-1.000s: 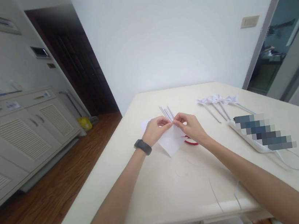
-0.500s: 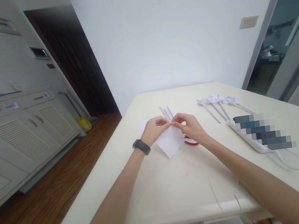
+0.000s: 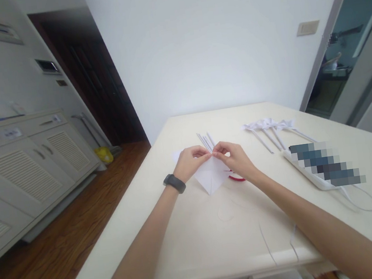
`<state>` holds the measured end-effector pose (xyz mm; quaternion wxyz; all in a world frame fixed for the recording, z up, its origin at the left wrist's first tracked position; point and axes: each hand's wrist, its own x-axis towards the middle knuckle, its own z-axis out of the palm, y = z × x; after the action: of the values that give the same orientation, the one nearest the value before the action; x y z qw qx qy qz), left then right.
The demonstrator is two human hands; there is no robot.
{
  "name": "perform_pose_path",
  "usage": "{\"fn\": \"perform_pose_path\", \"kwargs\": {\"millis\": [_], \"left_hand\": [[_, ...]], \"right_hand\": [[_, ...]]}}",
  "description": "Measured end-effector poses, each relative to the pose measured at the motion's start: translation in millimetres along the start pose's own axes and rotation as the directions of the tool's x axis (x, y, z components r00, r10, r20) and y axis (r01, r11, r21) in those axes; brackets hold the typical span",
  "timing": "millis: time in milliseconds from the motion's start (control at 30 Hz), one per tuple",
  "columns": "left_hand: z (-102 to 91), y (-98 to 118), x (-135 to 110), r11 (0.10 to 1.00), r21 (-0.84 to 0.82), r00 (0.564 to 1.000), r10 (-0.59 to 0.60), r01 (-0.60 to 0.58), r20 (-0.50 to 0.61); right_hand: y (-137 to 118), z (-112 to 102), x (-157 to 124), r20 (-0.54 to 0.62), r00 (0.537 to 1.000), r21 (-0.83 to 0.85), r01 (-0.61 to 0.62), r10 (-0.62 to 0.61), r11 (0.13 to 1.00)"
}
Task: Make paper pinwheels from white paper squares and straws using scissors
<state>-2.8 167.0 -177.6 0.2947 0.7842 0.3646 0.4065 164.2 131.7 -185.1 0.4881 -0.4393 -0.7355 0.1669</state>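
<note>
The thin white paper sheet (image 3: 208,180) is between your two hands, hanging toward you from the pinch, with one corner pointing at the near side of the table. A line like a crease runs up from that corner. The step in hand looks to be folding or gathering the sheet at its upper part; the next move seems to call for a light, even grip on both sides, since paper this thin would crease or slip out of line easily.

Your left hand (image 3: 192,162) and your right hand (image 3: 233,157) meet almost tip to tip. On each, thumb and fingers are closed together on the paper, and most of the sheet lies on the near side of your fingertips, below them. The pinched edge itself is too small to make out.

Just beyond your fingers lies a bundle of slim white sticks (image 3: 204,140); whether you touch them, you cannot tell from here. Another flat white sheet (image 3: 176,155) shows beside your left hand, and red-handled scissors (image 3: 238,179) lie partly hidden beside your right. A dark wristband (image 3: 174,183) is on your left wrist. Farther right on the cream tabletop (image 3: 192,239) are folded white paper shapes on sticks (image 3: 266,123) and a long white device (image 3: 307,174) with a blurred-out top.
</note>
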Motion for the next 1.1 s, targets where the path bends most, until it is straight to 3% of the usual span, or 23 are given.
{"fn": "perform_pose_path", "kwargs": {"millis": [600, 1100], "left_hand": [[-0.1, -4.1, 2.9, 0.997, -0.073, 0.997, -0.002, 0.008, 0.084], [1.4, -5.0, -0.5, 0.999, -0.031, 0.998, -0.013, 0.014, 0.055]], "right_hand": [[2.9, -0.3, 1.0, 0.014, 1.000, -0.029, -0.003, 0.003, 1.000], [3.8, 1.7, -0.8, 0.047, 0.999, -0.066, -0.007, 0.010, 0.998]]}}
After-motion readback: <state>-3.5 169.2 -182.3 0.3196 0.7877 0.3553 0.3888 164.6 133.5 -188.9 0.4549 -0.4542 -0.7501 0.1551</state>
